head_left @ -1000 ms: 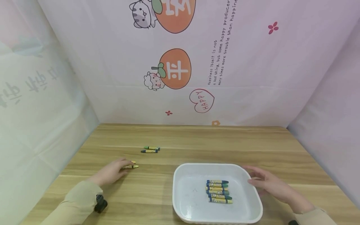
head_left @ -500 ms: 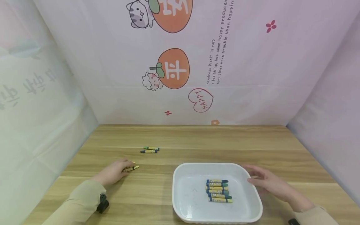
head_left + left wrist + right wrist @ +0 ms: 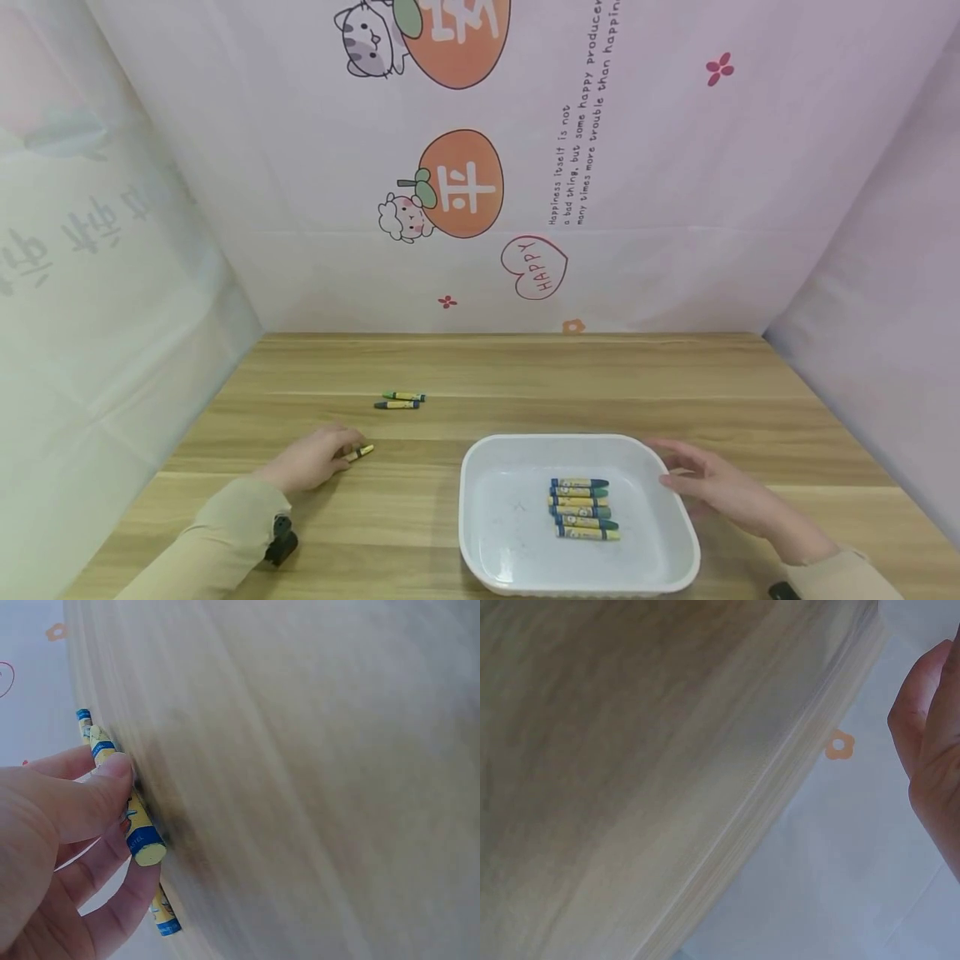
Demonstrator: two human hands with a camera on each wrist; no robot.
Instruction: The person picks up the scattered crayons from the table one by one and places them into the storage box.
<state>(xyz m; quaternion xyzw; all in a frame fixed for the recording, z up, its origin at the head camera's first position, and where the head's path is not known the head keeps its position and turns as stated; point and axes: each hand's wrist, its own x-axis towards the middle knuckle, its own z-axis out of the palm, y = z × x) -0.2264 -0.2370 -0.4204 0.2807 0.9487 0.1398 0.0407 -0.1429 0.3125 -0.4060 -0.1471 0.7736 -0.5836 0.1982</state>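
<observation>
My left hand [image 3: 322, 457] pinches a pale yellow oil pastel [image 3: 142, 829] between thumb and fingers, close over the table. In the left wrist view, another pastel's blue-banded end [image 3: 166, 922] shows beyond the fingers. On the right, my right hand [image 3: 712, 487] holds the white tray [image 3: 480, 533] at its back right corner, thumb over the rim and fingers along the outside. Several oil pastels [image 3: 583, 512], in blue, green and yellow tones, lie side by side inside the tray. The right wrist view catches only part of that hand [image 3: 937, 742].
Beyond the left hand, a green pastel [image 3: 405, 396] and a dark blue pastel [image 3: 397, 405] lie on the wooden table [image 3: 420, 517]. A printed white sheet [image 3: 637, 275] rises behind the table, and pale sheets stand at both sides.
The left hand has shifted slightly right, and the yellow pastel has tilted within its pinch. A second yellow tip beside it is now hidden in the head view. The right hand stays put.
</observation>
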